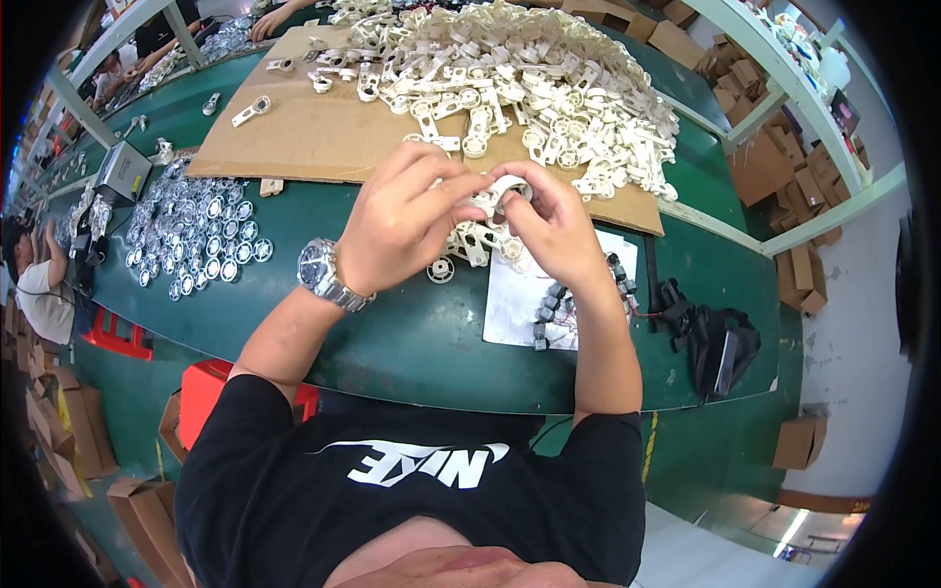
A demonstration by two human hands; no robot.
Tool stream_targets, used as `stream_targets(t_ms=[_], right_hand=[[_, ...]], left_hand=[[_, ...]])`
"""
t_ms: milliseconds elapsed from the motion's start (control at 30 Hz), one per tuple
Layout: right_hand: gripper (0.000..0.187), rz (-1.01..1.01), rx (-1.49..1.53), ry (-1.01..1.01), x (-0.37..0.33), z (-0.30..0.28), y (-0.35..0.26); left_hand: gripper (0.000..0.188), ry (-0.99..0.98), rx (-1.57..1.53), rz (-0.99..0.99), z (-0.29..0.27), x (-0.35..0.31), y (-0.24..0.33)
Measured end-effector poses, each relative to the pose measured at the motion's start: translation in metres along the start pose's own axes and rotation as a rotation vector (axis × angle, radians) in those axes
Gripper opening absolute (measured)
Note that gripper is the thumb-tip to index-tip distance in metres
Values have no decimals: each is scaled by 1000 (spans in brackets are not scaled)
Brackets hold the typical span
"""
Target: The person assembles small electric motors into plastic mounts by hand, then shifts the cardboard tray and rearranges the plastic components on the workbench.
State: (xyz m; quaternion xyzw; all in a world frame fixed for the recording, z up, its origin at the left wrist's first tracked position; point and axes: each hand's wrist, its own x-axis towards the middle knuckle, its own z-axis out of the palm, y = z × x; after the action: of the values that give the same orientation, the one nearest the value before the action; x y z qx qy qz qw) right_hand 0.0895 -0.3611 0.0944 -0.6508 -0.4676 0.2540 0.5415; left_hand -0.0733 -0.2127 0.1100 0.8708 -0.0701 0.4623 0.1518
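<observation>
Between my two hands, over the near edge of the cardboard sheet, is a cream plastic part with a round ring end (511,186). My right hand (554,220) grips the ring, its thumb pressed at the opening. My left hand (407,216), with a metal watch (321,269) on its wrist, pinches toward the part's other end, which the fingers partly hide. Just below the hands lie several similar cream parts (475,243) and a round wheel-like piece (440,269) on the green table.
A large heap of cream parts (529,78) covers the cardboard sheet (294,127). Silvery round discs (211,230) lie at left. At right are a white sheet (505,309) with small dark cylindrical pieces (554,309) and a black bag (720,348). Other people work at far left.
</observation>
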Motion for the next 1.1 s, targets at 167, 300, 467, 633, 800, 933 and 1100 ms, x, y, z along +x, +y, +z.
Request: stream_targets(t_ms=[167,300,467,633,800,933,1100], right_hand=[[46,-43,-152,90,-2,-14,3],[36,-100,-346,153,-6,-26,-15],[30,-128,-347,126,-13,-34,-23],[28,-140,-376,153,-18,-39,-25],[27,-148,-442,220,-25,-39,-34],[25,-130,-429,208,-30,-40,-42],[19,-51,-600,173,-31,-55,-17]], left_hand=[[28,-25,188,-36,7,-3,-42],[26,31,391,-315,11,-29,-120],[52,134,929,-309,20,-55,-192],[36,-320,255,-639,33,-35,-134],[46,-562,434,-767,48,-42,-104],[61,-736,173,-989,60,-44,-102],[48,-600,17,-991,76,-64,-109]])
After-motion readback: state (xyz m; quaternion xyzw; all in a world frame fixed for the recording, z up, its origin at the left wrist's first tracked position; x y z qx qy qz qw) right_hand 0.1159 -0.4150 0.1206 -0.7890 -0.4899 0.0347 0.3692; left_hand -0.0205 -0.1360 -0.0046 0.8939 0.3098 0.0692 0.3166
